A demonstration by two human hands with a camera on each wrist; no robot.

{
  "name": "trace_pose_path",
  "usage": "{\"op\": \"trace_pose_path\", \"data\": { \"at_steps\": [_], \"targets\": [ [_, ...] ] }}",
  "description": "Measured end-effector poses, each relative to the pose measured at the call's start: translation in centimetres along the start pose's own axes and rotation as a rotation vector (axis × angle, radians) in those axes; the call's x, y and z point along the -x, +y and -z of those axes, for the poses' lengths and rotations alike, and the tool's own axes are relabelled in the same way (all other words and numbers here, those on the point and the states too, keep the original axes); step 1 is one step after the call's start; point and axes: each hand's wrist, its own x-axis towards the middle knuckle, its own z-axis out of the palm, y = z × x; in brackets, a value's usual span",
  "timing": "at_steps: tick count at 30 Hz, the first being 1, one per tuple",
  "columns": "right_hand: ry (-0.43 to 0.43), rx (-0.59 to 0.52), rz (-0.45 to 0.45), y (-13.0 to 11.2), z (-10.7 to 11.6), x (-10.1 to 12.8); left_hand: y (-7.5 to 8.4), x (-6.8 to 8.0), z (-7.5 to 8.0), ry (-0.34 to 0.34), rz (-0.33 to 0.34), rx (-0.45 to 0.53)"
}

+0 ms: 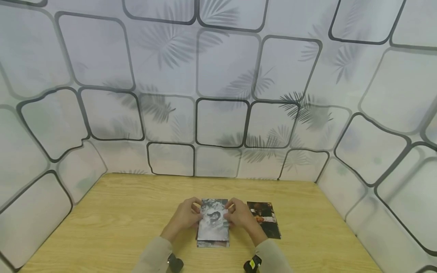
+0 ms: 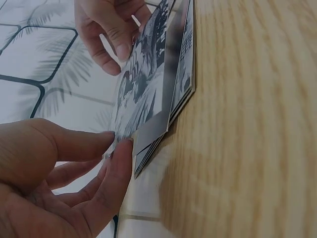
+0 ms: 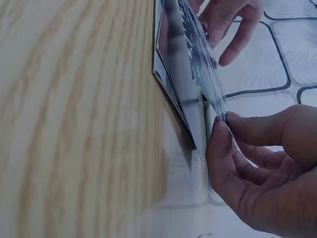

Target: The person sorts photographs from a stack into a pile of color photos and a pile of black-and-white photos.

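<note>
A black-and-white photo card [image 1: 213, 225] is held between both hands over the table. My left hand [image 1: 186, 215] pinches its left edge between thumb and fingertips; my right hand [image 1: 240, 214] pinches the right edge the same way. Right under it lies a pile of similar cards [image 1: 213, 244], mostly covered, with its near edge showing. In the left wrist view the held card [image 2: 143, 84] tilts up from the pile [image 2: 183, 79]. From the right wrist, a gap shows between the card [image 3: 204, 64] and the cards below [image 3: 173, 94].
A second pile of cards, topped by a dark colour picture [image 1: 264, 220], lies on the wooden table [image 1: 136, 212] just right of my right hand. A patterned fabric wall [image 1: 222, 125] encloses the table at the back and both sides.
</note>
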Motion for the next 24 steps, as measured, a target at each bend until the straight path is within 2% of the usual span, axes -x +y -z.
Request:
{"op": "trace_pose_path", "data": {
  "at_steps": [13,20,24],
  "targets": [
    [-0.003,-0.04,0.053,-0.6,-0.5,-0.2,-0.4,0.4,1.0,0.033,0.003,0.01],
    [0.015,0.066,0.124,-1.2,-1.3,-0.3,-0.5,0.8,1.9,0.062,0.017,-0.011],
    [-0.007,0.055,0.136,-1.4,-1.8,-0.5,-0.6,1.2,2.5,0.073,0.024,-0.015]
  ]
}}
